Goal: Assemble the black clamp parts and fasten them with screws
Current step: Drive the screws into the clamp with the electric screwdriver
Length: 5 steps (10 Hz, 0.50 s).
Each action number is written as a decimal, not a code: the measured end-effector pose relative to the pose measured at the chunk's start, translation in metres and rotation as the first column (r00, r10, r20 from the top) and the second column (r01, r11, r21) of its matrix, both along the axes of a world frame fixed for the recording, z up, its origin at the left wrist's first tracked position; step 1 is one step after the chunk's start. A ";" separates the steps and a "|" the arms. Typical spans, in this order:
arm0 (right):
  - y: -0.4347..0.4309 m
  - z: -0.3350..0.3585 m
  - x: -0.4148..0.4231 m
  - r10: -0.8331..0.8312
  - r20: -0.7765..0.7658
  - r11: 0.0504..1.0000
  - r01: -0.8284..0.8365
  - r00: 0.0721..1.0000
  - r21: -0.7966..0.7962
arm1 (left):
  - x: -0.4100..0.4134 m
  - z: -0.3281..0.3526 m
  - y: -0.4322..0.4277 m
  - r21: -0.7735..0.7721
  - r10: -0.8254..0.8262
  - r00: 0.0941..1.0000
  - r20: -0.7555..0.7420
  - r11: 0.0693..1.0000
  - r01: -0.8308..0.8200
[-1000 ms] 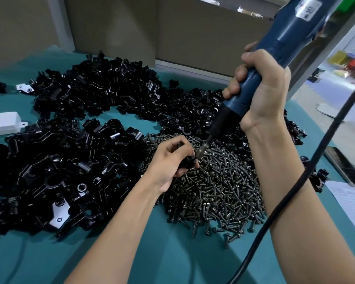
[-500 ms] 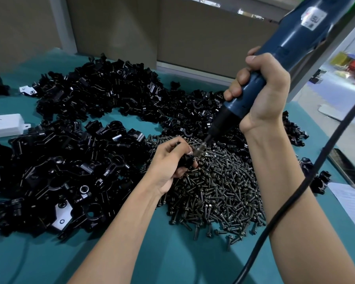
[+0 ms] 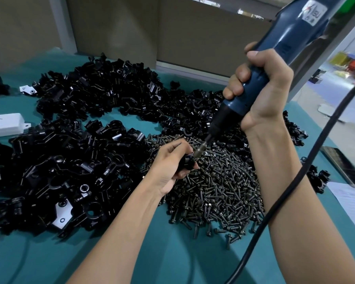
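Observation:
My left hand (image 3: 172, 160) grips a small black clamp part (image 3: 188, 161) just above the heap of dark screws (image 3: 219, 187); most of the part is hidden by my fingers. My right hand (image 3: 260, 93) grips a blue electric screwdriver (image 3: 279, 50), tilted down to the left. Its bit tip (image 3: 199, 151) touches the clamp part at my left fingers. Large piles of black clamp parts (image 3: 70, 160) lie to the left and at the back (image 3: 103, 91).
The bench has a teal mat (image 3: 172, 253). The screwdriver's black cable (image 3: 285, 199) hangs across my right forearm. A white box (image 3: 4, 125) sits at the left edge. Paper (image 3: 350, 203) and a dark flat device (image 3: 340, 167) lie at the right.
Both hands stay in the same hold, screwdriver bit against the clamp part. The view has shifted slightly; the screwdriver sits a little more upright.

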State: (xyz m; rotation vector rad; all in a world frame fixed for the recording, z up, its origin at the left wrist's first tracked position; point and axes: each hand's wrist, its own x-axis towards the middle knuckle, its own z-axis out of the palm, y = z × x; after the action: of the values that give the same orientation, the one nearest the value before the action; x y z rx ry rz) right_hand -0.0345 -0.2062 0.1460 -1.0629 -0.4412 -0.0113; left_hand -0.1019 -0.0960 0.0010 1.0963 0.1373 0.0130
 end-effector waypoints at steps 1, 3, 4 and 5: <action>0.000 0.001 0.000 0.042 0.009 0.999 -0.042 0.999 0.007 | 0.000 -0.001 0.000 0.010 -0.002 1.000 0.003 1.000 0.002; 0.001 0.002 0.000 0.056 0.030 0.998 -0.056 0.998 0.003 | 0.000 -0.001 -0.001 0.041 0.054 0.998 0.016 0.998 -0.054; 0.001 0.001 0.000 0.030 0.044 1.000 -0.030 0.999 0.002 | 0.000 -0.002 -0.002 0.078 0.097 0.994 0.047 0.992 -0.101; 0.001 0.000 -0.001 -0.017 0.053 1.000 0.017 0.998 0.002 | -0.001 0.000 -0.005 0.115 0.166 0.982 0.095 0.978 -0.176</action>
State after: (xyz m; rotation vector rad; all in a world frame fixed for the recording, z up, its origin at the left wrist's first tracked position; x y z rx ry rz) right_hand -0.0350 -0.2053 0.1460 -1.0662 -0.4807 -0.0549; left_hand -0.1024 -0.1014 0.0006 1.2020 0.1556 0.2252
